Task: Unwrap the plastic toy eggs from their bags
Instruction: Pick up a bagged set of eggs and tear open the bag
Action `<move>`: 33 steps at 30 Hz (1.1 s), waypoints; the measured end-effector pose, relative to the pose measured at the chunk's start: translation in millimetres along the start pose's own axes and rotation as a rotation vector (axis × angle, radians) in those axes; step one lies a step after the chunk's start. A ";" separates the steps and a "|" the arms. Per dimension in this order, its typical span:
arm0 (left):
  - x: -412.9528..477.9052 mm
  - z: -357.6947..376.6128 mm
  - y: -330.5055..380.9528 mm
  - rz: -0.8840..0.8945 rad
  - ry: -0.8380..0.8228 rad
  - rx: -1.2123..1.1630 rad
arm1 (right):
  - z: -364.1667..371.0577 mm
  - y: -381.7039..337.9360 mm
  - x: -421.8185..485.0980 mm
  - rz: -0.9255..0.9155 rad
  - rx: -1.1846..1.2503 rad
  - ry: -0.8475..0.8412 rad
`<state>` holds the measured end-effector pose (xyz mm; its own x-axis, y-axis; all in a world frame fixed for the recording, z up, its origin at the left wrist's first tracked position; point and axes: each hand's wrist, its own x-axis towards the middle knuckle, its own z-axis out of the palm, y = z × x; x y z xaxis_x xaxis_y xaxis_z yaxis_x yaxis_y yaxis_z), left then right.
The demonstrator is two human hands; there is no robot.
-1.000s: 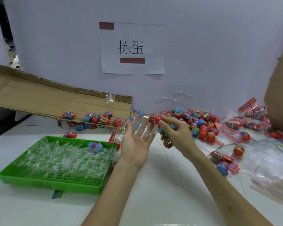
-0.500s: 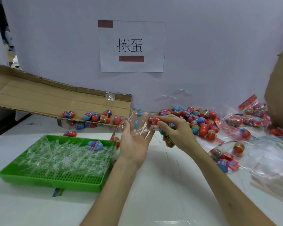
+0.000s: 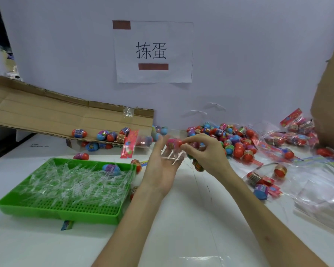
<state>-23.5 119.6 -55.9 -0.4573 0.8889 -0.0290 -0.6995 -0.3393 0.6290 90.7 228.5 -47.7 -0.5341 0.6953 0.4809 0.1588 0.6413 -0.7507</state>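
My right hand (image 3: pixel 206 153) pinches a pink and red toy egg (image 3: pixel 173 143) between thumb and fingertips, and another egg (image 3: pixel 198 166) shows under its palm. My left hand (image 3: pixel 161 168) lies palm up with straight fingers under a clear plastic bag (image 3: pixel 172 157). The bag's red header card (image 3: pixel 129 144) hangs to the left of that hand. A pile of bagged eggs (image 3: pixel 237 141) lies behind my right hand.
A green tray (image 3: pixel 69 209) at the left holds several clear wrappers and one blue egg (image 3: pixel 111 168). Loose eggs (image 3: pixel 104 135) sit on a cardboard flap (image 3: pixel 46 114) behind it. Empty clear bags (image 3: pixel 320 189) lie at the right, beside a brown cardboard wall (image 3: pixel 330 97).
My right hand has drawn the egg a little to the right, away from my left fingers. The bag's red header now hangs left of my left hand. The left hand stays open.
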 end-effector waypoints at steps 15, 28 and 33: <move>0.4 -2.8 -4.8 -0.089 0.083 -0.028 | -3.3 -18.5 -3.1 0.183 0.675 -0.182; 5.3 -5.4 -12.1 -0.163 0.066 -0.088 | 26.3 -5.9 -12.3 -0.053 0.011 0.101; 6.3 -7.7 -9.9 -0.115 0.138 -0.118 | 21.0 -5.2 -10.3 -0.081 -0.003 0.070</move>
<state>-23.7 126.2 -68.3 -0.4361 0.8759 -0.2065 -0.8070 -0.2790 0.5205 77.9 211.1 -58.3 -0.4863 0.6618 0.5705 0.1196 0.6972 -0.7068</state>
